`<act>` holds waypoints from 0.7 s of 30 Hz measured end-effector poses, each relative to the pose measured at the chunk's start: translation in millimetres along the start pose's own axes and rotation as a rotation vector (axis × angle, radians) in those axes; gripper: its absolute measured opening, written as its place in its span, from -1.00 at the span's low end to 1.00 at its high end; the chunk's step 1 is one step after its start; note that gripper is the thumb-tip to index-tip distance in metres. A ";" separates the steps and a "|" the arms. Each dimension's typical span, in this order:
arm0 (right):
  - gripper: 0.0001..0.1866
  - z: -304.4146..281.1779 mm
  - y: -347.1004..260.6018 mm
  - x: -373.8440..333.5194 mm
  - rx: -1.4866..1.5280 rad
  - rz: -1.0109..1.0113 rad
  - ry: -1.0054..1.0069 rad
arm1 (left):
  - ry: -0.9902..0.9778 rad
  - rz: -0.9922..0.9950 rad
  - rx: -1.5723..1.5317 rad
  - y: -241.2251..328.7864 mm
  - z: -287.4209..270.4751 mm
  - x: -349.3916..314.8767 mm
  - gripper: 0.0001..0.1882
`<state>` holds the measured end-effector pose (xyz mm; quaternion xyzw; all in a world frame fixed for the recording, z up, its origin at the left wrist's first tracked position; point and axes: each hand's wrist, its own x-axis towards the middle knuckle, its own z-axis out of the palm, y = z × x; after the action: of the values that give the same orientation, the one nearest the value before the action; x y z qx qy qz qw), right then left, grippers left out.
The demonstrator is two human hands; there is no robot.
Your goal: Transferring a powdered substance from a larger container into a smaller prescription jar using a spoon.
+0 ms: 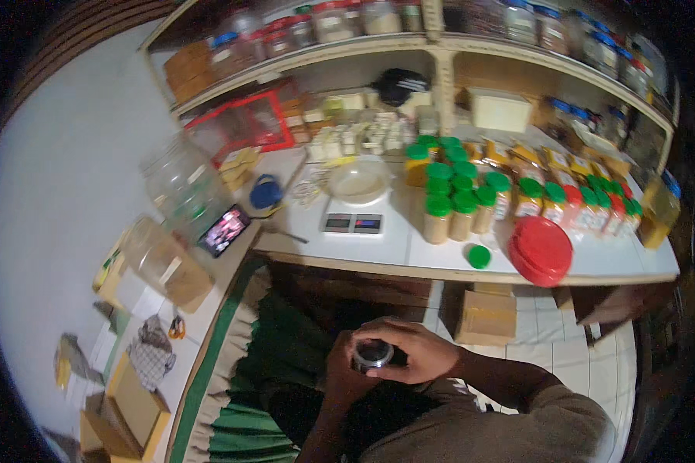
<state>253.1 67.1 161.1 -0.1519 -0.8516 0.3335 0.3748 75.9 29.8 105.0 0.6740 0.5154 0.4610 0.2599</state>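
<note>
Low in front of my body, below the table's front edge, I hold a small round clear jar (372, 355). My left hand (344, 369) is wrapped around its side. My right hand (423, 352) curves over it from the right, with fingers and thumb at its rim. The jar's shiny round rim faces up, and its inside looks dark; I cannot tell what it contains. Most of its body is hidden by my hands.
On the white table (409, 258) are a digital scale with a bowl (358, 184), green-lidded jars (439, 207), a loose green lid (478, 256) and a red round lid (540, 251). At left are a phone (225, 231) and large clear containers (168, 262). Shelves of jars stand behind.
</note>
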 end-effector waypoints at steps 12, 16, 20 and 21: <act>-0.27 25.3 -3.1 147.4 -0.113 -0.241 -0.187 | -0.055 -0.222 -0.192 -23.6 -113.9 -4.8 -0.24; -0.32 59.7 -6.7 273.7 -0.139 -0.438 -0.048 | 0.177 -0.136 -0.067 -25.6 -170.1 -29.5 -0.28; -0.34 121.4 35.0 392.2 -0.323 -0.590 0.108 | 0.246 -0.142 -0.220 -17.5 -197.1 -37.7 -0.32; -0.36 139.9 44.4 409.4 -0.348 -0.559 0.120 | 0.257 -0.121 -0.252 -14.9 -205.4 -41.5 -0.33</act>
<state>-125.5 244.4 281.2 0.0065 -0.8809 0.0575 0.4698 -115.4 -29.6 168.4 0.5395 0.5223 0.5876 0.3016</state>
